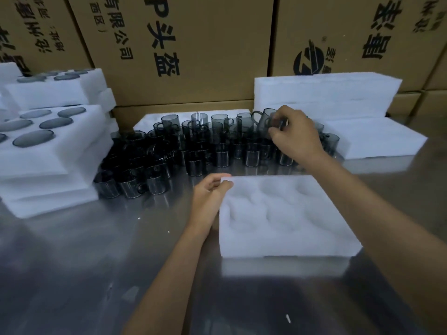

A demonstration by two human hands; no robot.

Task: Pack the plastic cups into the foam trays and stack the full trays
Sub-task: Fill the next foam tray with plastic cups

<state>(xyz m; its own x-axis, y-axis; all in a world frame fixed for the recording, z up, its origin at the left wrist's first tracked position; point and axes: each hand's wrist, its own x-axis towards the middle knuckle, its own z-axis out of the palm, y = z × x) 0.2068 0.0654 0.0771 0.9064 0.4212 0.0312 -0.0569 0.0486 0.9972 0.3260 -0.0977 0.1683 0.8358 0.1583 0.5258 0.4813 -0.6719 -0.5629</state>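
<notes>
The left hand (210,189) pinches the far left corner of an empty foam tray (285,218) lying on the steel bench (84,262). The right hand (295,134) grips a smoky plastic cup (266,119) above the crowd of cups (188,146) behind the tray. Filled trays (46,141) are stacked at the left.

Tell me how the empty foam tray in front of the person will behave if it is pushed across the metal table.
The empty foam tray looks light for its bulk, so it would probably slide easily on the shiny metal table. That may be why the left hand grips its corner. Its thick, blocky shape suggests it will hold form rather than flop, though the soft foam could dent under hard pressing.
</notes>
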